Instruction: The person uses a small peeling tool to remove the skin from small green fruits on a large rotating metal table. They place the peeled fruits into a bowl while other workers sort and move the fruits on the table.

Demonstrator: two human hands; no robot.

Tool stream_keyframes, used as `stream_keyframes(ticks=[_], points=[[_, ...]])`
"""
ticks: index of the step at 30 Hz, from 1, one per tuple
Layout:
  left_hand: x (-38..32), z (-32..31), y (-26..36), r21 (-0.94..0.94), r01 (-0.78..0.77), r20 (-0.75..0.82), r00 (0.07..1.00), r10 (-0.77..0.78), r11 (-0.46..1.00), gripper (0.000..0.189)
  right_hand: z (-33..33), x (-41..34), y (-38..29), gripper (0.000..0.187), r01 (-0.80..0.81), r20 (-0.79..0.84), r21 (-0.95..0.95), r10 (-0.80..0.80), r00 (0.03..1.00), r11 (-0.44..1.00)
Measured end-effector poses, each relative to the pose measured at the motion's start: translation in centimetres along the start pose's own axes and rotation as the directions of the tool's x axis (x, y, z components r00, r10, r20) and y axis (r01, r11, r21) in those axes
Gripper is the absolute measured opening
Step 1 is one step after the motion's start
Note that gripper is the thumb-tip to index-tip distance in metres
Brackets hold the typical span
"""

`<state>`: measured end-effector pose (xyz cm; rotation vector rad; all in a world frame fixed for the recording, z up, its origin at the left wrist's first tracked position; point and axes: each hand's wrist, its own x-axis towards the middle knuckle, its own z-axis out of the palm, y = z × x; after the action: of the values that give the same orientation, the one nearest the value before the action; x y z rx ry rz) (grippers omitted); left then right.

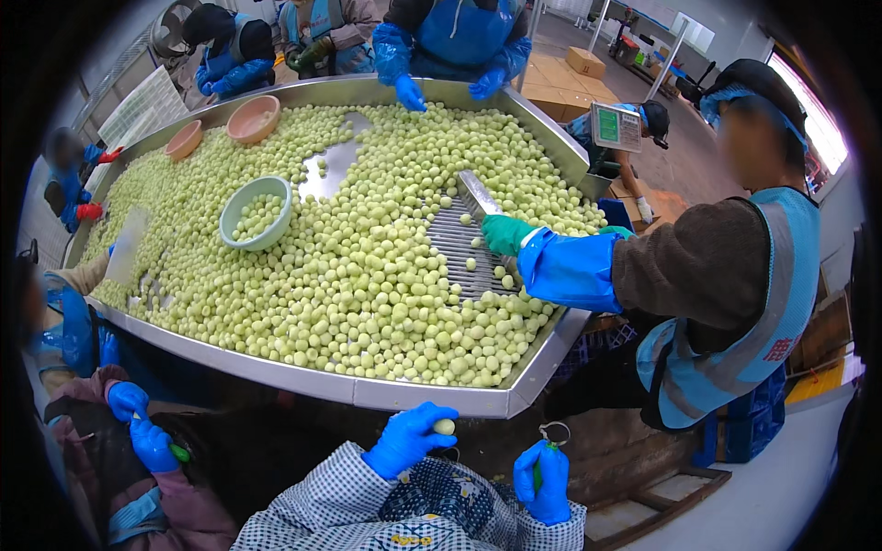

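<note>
Just in front of the metal sorting table's near rim, my left hand in a blue glove pinches one pale green, round peeled fruit between thumb and fingers. Lower and to the right, my right hand, also gloved in blue, is closed around the green handle of a small tool. A thin metal loop stands up from that handle, apart from the fruit. Beyond both hands, many similar pale green fruits cover the table.
A light green bowl of fruit and two pink bowls rest on the table. At right, a co-worker's green-gloved hand holds a metal scoop over a slotted grate. Another worker's gloved hands are close at left.
</note>
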<state>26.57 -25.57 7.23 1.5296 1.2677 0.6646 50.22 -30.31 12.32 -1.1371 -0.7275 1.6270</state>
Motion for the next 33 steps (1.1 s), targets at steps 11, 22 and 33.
stream_keyframes(ticks=[11, 22, 33], points=[[2.7, -3.5, -1.3, -0.602, 0.067, -0.068, 0.989, -0.134, 0.795, 0.047, 1.9, 6.7, 2.8, 0.039, -0.053, -0.114, -0.118, 0.039, 0.993, 0.992], [7.2, -11.8, -9.5, 0.517, 0.276, -0.288, 0.948, -0.140, 0.810, 0.062, 2.5, 12.5, 6.7, 0.038, 0.061, -0.258, -0.116, -0.089, 0.962, 0.991], [6.5, -22.5, -14.8, 0.659, 0.706, -0.400, 0.621, -0.674, 0.260, 0.104, 1.2, 11.6, 7.8, 0.019, 0.094, -0.092, -0.907, -0.410, 0.908, 0.411]])
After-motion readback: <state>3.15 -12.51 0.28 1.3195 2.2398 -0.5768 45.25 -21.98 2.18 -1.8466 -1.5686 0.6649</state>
